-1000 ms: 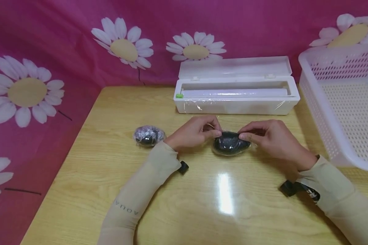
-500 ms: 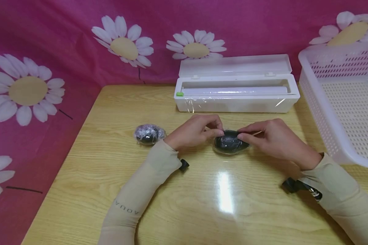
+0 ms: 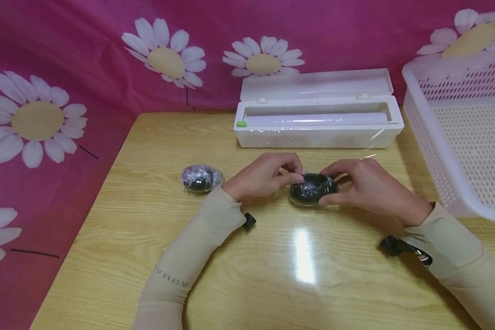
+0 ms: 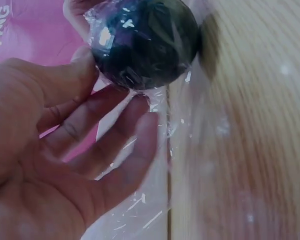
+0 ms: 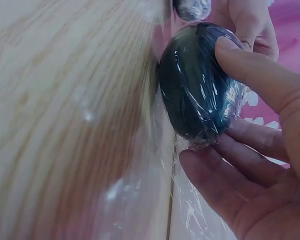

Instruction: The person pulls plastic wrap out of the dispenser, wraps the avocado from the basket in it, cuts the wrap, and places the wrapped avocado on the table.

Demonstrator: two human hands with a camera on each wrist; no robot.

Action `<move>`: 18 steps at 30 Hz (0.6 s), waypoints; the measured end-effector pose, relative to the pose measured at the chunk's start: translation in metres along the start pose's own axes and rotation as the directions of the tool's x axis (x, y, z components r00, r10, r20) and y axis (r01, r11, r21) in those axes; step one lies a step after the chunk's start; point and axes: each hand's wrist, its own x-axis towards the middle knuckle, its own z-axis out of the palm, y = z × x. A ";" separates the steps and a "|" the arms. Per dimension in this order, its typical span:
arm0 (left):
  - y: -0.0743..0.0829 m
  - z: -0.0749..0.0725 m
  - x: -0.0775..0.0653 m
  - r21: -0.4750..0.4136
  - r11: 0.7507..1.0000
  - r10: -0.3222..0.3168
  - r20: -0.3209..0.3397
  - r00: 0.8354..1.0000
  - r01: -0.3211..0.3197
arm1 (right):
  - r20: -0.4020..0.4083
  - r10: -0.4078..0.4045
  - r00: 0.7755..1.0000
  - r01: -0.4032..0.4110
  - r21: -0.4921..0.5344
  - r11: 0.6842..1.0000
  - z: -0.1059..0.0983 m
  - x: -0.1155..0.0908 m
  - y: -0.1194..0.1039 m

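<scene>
A dark, smooth avocado [image 3: 309, 195] wrapped in clear cling film lies on the table between the hands. My left hand [image 3: 264, 178] pinches the film at the avocado's upper left with thumb and index finger; its other fingers spread loosely beneath in the left wrist view. With thumb on the near side and fingers on the far side, my right hand [image 3: 367, 190] grips the right end, where the film [image 5: 205, 137] bunches. The right wrist view shows the film shiny and creased around the avocado [image 5: 192, 82]. A second film-wrapped dark fruit [image 3: 200, 178] sits left of my left hand.
Behind the hands stands a white cling film box [image 3: 319, 137], lid raised, with a roll [image 3: 317, 119] inside and a green slider [image 3: 241, 124] at its left. A white perforated basket [image 3: 426, 151] is at the right. A pink flowered cloth [image 3: 214, 27] hangs behind the wooden table [image 3: 148, 229].
My right hand has gone from pinching film at the avocado's upper right to gripping its right end, the film there now folded over. My left hand keeps its pinch.
</scene>
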 end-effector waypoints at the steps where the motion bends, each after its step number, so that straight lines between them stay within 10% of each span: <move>1: 0.001 0.000 0.000 0.004 1.000 0.000 0.003 1.000 0.000 | 0.004 0.005 1.000 -0.005 0.002 1.000 0.000 0.000 0.000; 18: -0.005 0.002 0.000 -0.090 0.996 0.020 0.030 0.999 -0.017 | 0.003 -0.045 0.999 0.045 0.003 0.999 0.006 0.000 0.002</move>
